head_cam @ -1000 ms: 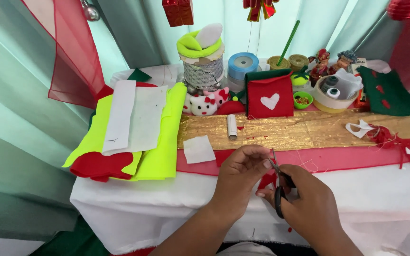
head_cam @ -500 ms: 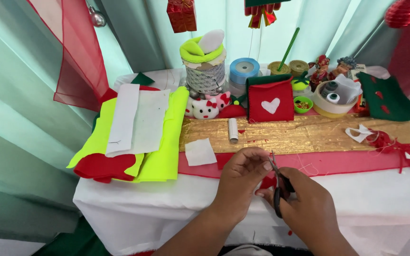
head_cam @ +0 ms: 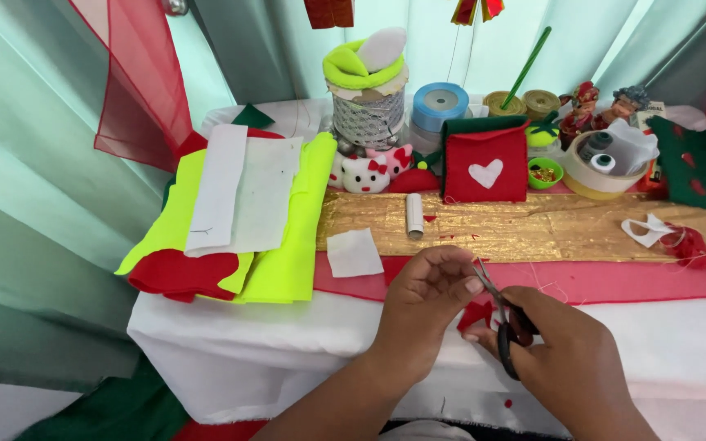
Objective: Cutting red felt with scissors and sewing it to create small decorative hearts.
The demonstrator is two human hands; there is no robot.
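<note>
At the table's near edge, the left hand (head_cam: 426, 298) pinches a small red felt piece (head_cam: 475, 313) while the right hand (head_cam: 569, 355) grips scissors (head_cam: 496, 314) (blades slightly parted); short, slow snips would likely suit.

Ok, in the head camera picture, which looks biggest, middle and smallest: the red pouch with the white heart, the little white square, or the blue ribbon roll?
Largest to smallest as they look:
1. red pouch
2. blue ribbon roll
3. white square
The roll and the square look close in size, and the square lies nearer the camera, so their order is unsure.
</note>
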